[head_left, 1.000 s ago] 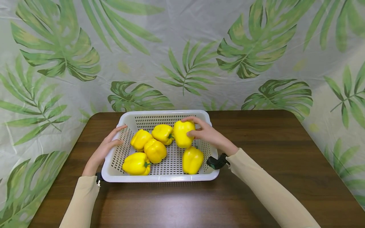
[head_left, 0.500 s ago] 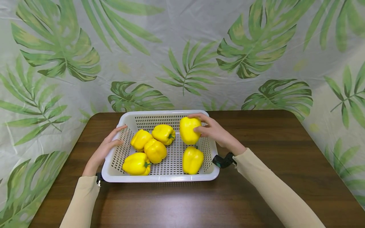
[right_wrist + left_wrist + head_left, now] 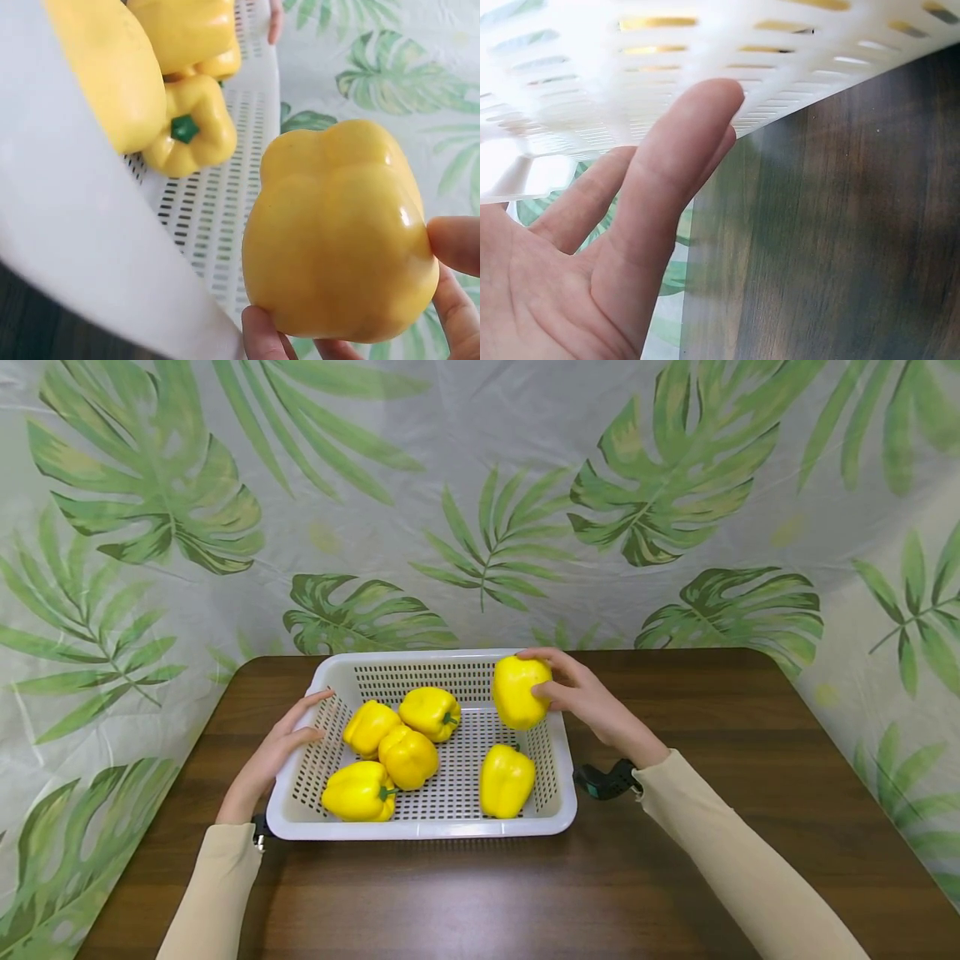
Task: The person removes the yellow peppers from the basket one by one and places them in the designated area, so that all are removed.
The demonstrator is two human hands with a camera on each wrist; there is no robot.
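My right hand (image 3: 596, 703) grips a yellow bell pepper (image 3: 519, 692), thumb on one side and fingers on the other, over the right end of a white perforated plastic basket (image 3: 420, 830). In the right wrist view the held pepper (image 3: 341, 240) shows its lobed end. Beside the basket's left rim is my left hand (image 3: 273, 752), its fingers extended. The left wrist view has its thumb (image 3: 671, 157) against or just before the basket wall (image 3: 577, 90); contact is unclear. One bell pepper (image 3: 507, 782) lies at the basket's front right, and several others (image 3: 407, 757) cluster at its left.
The basket stands on a dark brown wooden table (image 3: 720, 760), towards its left side. Behind the table hangs a pale cloth (image 3: 510, 635) with green leaf prints. Black straps (image 3: 606, 779) sit at both wrists.
My right hand has carried the held bell pepper to the right and slightly back, from near the other peppers to the basket's right rim. My left hand and the basket have stayed put.
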